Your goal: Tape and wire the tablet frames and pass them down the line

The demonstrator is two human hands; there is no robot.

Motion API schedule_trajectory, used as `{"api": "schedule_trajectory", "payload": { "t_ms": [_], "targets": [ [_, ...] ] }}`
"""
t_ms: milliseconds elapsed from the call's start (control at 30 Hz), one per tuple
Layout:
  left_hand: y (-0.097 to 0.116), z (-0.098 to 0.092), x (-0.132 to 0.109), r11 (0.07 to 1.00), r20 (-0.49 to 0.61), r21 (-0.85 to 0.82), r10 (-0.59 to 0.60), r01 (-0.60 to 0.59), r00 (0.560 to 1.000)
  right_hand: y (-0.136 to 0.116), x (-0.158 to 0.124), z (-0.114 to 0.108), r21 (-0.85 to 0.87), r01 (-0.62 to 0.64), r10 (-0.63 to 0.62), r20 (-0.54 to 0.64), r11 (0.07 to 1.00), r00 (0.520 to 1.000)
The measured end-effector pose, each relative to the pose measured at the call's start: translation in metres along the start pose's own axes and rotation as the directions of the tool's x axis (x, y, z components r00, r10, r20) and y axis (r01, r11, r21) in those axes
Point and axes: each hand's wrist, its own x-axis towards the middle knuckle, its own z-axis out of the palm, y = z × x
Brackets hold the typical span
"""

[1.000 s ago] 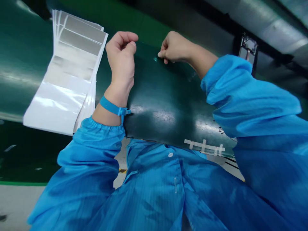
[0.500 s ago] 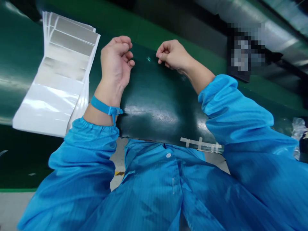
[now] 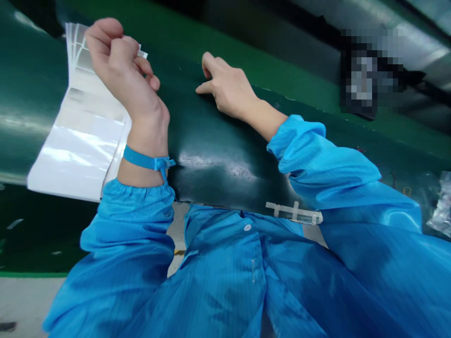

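Observation:
My left hand (image 3: 121, 63) is raised over the top end of a stack of label sheets (image 3: 79, 141), its fingers curled in and the thumb folded against them. Whether anything is pinched there is hidden. The sheets are white with silvery grey label strips, fanned slightly, and my hand covers part of them. A blue wrist strap (image 3: 141, 158) circles my left wrist. Over the dark green mat (image 3: 211, 150), my right hand (image 3: 229, 84) reaches left with thumb and forefinger apart. I see nothing held in it.
Strips of whitish tape (image 3: 294, 212) mark the table's front edge. At the far right lies crumpled clear plastic (image 3: 442, 206). A dark object (image 3: 359, 101), partly blurred out, stands at the back right.
My left hand has moved left and up, over the sheets. My right hand has shifted left, and its pinched fingers have parted. A small shiny bit on the mat no longer shows.

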Motion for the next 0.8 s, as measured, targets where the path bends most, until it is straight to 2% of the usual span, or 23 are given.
{"api": "schedule_trajectory", "payload": {
  "t_ms": [167,267,367,500,600,667,800],
  "targets": [
    [0.003,0.004,-0.003,0.999,0.032,-0.034,-0.009,0.01,0.999,0.012,-0.012,-0.021,-0.208,-0.1,0.097,-0.022,0.973,0.995],
    [0.002,0.006,-0.002,0.999,0.036,-0.04,-0.018,0.019,0.999,0.018,-0.016,-0.025,-0.151,-0.161,0.155,-0.051,0.975,0.987],
    [-0.002,0.006,-0.001,1.0,0.025,-0.027,-0.006,0.007,1.0,0.021,-0.014,-0.019,-0.005,-0.203,0.202,-0.073,0.979,0.977],
    [-0.004,0.003,-0.002,1.0,0.066,-0.028,0.009,-0.007,0.998,0.019,-0.009,-0.011,0.183,-0.159,0.174,-0.068,0.97,0.982],
    [-0.006,0.003,-0.003,1.0,0.078,-0.011,0.007,-0.006,0.997,0.018,-0.012,-0.014,0.108,-0.143,0.152,-0.082,0.984,0.985],
    [-0.007,0.004,-0.001,0.999,0.081,0.016,0.033,-0.035,0.996,0.021,-0.016,-0.018,0.058,-0.151,0.159,-0.154,0.987,0.975],
    [-0.013,0.006,0.0,0.993,0.117,0.101,0.047,-0.059,0.992,0.028,-0.028,-0.022,0.077,-0.212,0.225,-0.259,0.974,0.939]
  ]
}}
